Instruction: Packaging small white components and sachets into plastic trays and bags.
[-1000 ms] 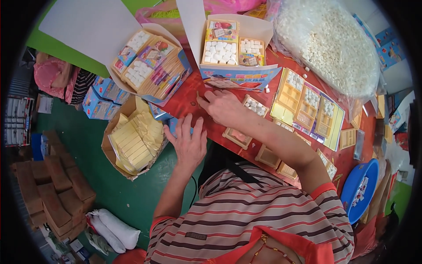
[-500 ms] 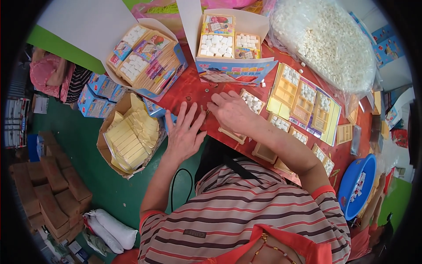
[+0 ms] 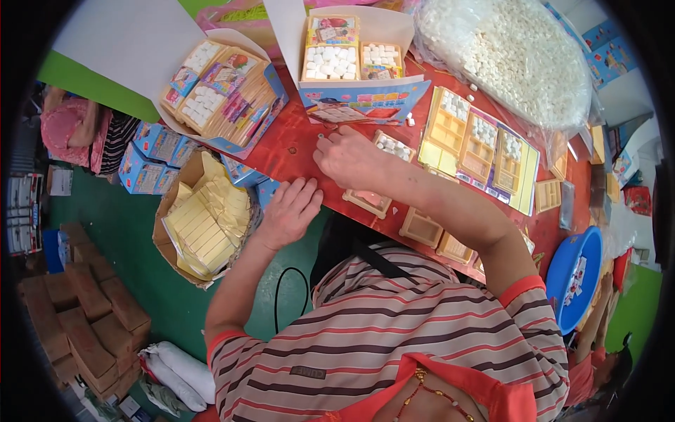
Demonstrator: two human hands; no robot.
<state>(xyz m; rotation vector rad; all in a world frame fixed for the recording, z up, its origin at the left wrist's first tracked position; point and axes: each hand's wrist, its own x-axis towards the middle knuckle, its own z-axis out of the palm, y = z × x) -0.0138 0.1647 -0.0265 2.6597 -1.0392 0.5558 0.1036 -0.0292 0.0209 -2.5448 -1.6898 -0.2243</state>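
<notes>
My left hand (image 3: pixel 290 212) rests at the near edge of the red table (image 3: pixel 271 156), its fingers stretched out and lying close together. Just beyond it, my right hand (image 3: pixel 350 156) is low over the tabletop with its fingers curled in; whatever its fingertips pinch is hidden. Beside my right wrist lies a small wooden tray of white marshmallow-like pieces (image 3: pixel 392 145). Another shallow wooden tray (image 3: pixel 368 202) sits under my right forearm at the table edge. Ahead stands an open blue display box (image 3: pixel 362 102) holding filled trays, with a second display box (image 3: pixel 256 126) to its left.
A big clear bag of white pieces (image 3: pixel 510 63) lies at the far right. Several wooden trays rest on a printed sheet (image 3: pixel 526 190). A blue basin (image 3: pixel 571 281) stands at right, and a carton of yellow slabs (image 3: pixel 207 221) at left. Other people are at both sides.
My left hand's fingers have drawn together from a spread. My right hand stays curled over the table, slightly farther up and left in view. The whole view has shifted a little.
</notes>
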